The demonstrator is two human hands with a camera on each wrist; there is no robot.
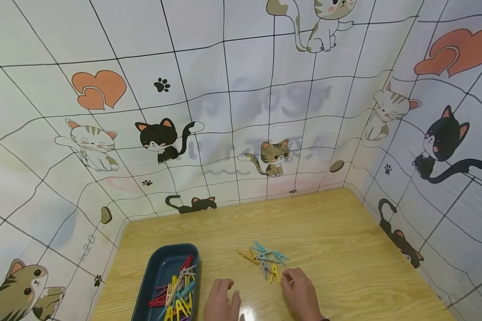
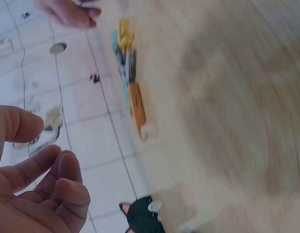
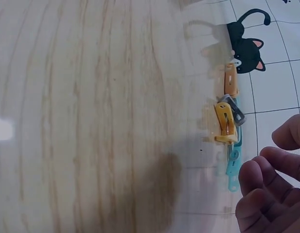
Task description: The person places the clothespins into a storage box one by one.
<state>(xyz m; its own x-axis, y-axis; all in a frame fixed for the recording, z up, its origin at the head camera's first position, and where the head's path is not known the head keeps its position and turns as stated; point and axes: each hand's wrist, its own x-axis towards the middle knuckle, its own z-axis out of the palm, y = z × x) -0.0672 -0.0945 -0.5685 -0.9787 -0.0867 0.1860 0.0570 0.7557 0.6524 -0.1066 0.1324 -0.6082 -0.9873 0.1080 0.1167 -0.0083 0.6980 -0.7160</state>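
A small group of clothespins lies on the wooden table: a yellow clothespin [image 1: 274, 273], an orange clothespin [image 1: 249, 256], plus grey and light blue clothespins [image 1: 280, 257]. My right hand [image 1: 301, 292] hovers just right of the yellow one, fingers loosely bent, holding nothing; the right wrist view shows a gap between its thumb and fingertips [image 3: 251, 175]. Between the tray and the group, my left hand [image 1: 222, 299] is held with thumb and fingers apart and nothing in them. In the left wrist view, that hand [image 2: 43, 187] appears large at the left, with the clothespins beyond it.
Left of my left hand stands a dark blue tray [image 1: 148, 272] with several red, yellow, blue and wooden-coloured clothespins [image 1: 180, 287] in it. The table [image 1: 345, 240] meets walls of white cat-print sheeting [image 1: 249, 129] at its back and sides.
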